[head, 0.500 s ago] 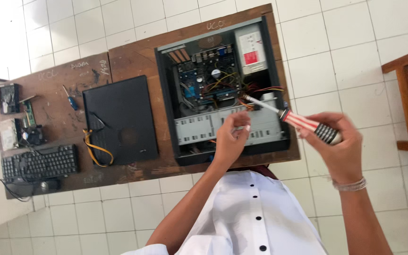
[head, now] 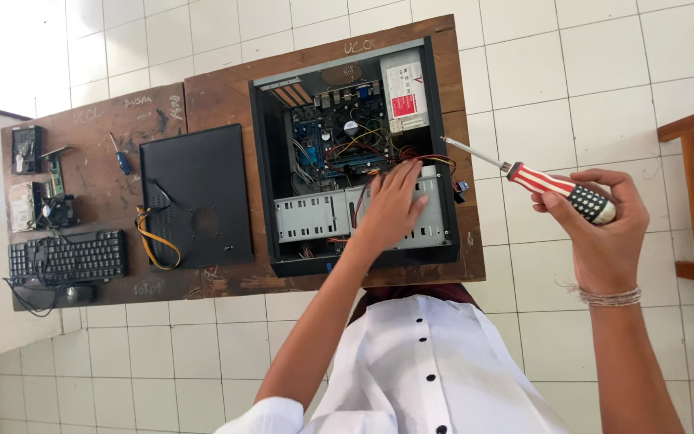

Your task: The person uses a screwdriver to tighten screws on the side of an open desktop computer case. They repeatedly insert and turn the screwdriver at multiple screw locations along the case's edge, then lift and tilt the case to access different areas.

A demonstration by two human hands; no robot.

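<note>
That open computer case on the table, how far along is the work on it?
Done: the black side panel is off and lies beside the computer case; a few parts sit at the table's far left. In hand: the left hand rests on the grey drive bay inside, while the right hand holds a striped screwdriver away from the case. Left: motherboard, wiring and power supply remain mounted inside.

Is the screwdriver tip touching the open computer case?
Apart. The head view shows the screwdriver in the right hand, its tip beyond the computer case edge.

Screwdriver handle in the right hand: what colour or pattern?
Red and white stripes, with a dark, white-dotted end, on the screwdriver held by the right hand; head view.
</note>
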